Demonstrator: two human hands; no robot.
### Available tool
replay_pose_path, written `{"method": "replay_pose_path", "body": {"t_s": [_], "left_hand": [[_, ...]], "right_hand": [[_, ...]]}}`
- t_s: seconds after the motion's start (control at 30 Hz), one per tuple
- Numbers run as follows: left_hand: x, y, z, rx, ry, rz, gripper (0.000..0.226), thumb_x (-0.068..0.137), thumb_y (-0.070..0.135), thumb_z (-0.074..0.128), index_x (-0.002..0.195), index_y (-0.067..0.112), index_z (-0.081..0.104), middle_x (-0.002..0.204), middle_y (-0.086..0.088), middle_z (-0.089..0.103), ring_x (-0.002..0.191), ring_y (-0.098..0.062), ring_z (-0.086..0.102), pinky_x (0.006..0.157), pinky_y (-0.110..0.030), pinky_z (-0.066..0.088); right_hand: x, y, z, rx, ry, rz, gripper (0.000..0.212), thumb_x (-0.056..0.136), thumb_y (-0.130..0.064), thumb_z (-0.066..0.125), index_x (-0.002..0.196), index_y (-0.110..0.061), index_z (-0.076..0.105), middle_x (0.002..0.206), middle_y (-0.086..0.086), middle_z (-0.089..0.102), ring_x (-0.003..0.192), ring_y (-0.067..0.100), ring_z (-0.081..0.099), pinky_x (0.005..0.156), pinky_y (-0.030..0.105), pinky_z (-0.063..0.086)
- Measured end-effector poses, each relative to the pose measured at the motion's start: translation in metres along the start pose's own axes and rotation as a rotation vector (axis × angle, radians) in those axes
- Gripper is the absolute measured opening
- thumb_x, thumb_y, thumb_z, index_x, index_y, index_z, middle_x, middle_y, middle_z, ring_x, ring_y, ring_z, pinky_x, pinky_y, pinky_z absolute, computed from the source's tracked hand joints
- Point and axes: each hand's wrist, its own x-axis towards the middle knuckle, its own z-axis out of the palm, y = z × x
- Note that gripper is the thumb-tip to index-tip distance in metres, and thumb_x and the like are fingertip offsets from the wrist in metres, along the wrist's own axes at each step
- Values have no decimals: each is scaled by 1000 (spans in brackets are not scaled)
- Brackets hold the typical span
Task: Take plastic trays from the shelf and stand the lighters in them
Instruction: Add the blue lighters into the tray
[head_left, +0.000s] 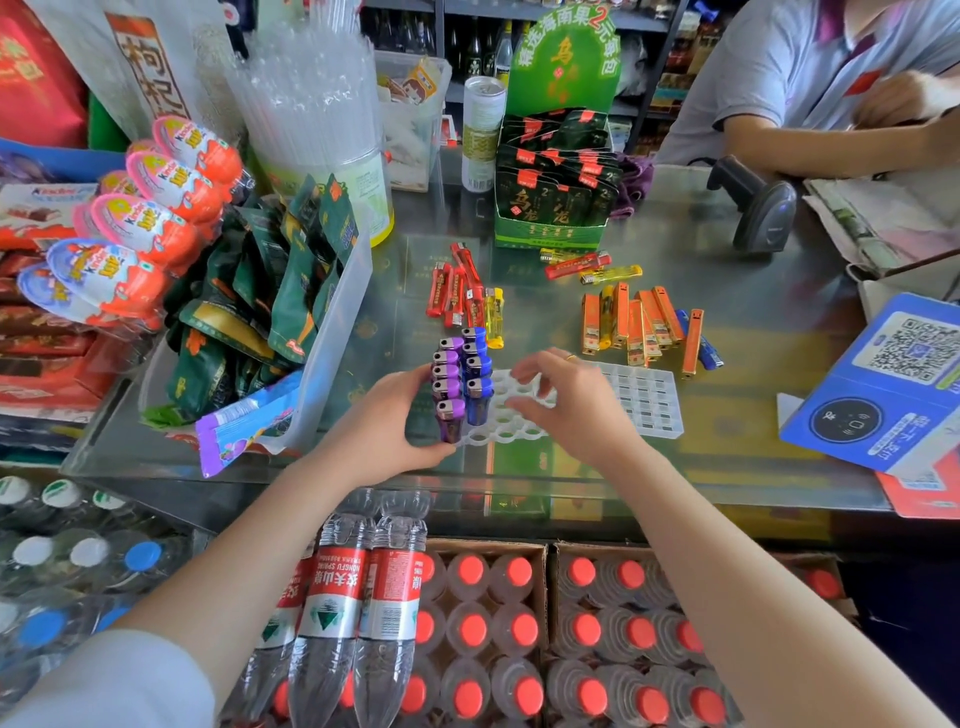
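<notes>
1. The left hand (387, 421) is being curled against the left side of the tray with round holes (511, 415); thumb and fingers are being wrapped around the near-left corner and the purple lighters (448, 387) standing there, so tray and lighters are being steadied together.
2. The right hand (566, 400) is being held over the middle of the same tray, fingers (530, 371) loosely bent and spread, nothing being gripped; whether the fingertips are touching the holes cannot be told.
3. Two upright columns are being shown at the tray's left edge: purple ones outermost, blue lighters (477, 382) just beside them; long axes vertical.
4. Open holes are lying directly under and right of the right hand, so the next column is judged to go there.
5. A second tray with square cells (647, 397) is lying touching or overlapping the first tray's right side, empty.
6. Loose stock is lying flat beyond the trays: red and yellow lighters (462, 291) just behind the standing ones, orange slim lighters (641, 325) to the right rear, long axes mostly pointing away from the person. Both piles are nearer the right hand.
7. Room is being limited on the left by a clear bin of snack packets (291, 306); the glass counter (753, 364) is freer to the right.
</notes>
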Motion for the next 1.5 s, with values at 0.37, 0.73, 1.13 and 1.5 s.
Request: {"method": "replay_pose_path", "body": {"t_s": [0.37, 0.73, 1.13, 1.5], "left_hand": [[26, 14, 27, 14, -12, 38, 37, 63, 26, 77, 78, 41, 47, 84, 23, 51, 89, 8, 51, 74, -15, 37], [29, 15, 35, 28, 37, 15, 40, 60, 45, 74, 86, 50, 44, 94, 25, 53, 96, -7, 53, 87, -36, 46], [16, 7, 35, 90, 127, -22, 63, 60, 40, 79, 115, 25, 51, 116, 4, 57, 111, -17, 49, 93, -32, 38], [10, -8, 32, 121, 110, -69, 70, 57, 54, 72, 117, 27, 50, 114, 7, 59, 110, -14, 51, 91, -36, 44]], "right_hand": [[-7, 113, -52, 38, 537, 738, 32, 90, -5, 39, 118, -8, 54, 122, 13, 49, 110, 30, 47, 85, 34, 37], [6, 130, -57, -43, 380, 814, 26, 86, -13, 48, 110, -8, 56, 110, 14, 59, 106, 33, 49, 80, 40, 44], [-27, 64, -62, 151, 628, 448, 11, 87, -21, 56, 94, -16, 63, 85, -2, 55, 69, 13, 56, 64, 26, 46], [-26, -6, 0, 504, 137, 24, 35, 81, -1, 62, 87, -33, 52, 74, -15, 60, 67, 10, 57, 65, 21, 49]]}}
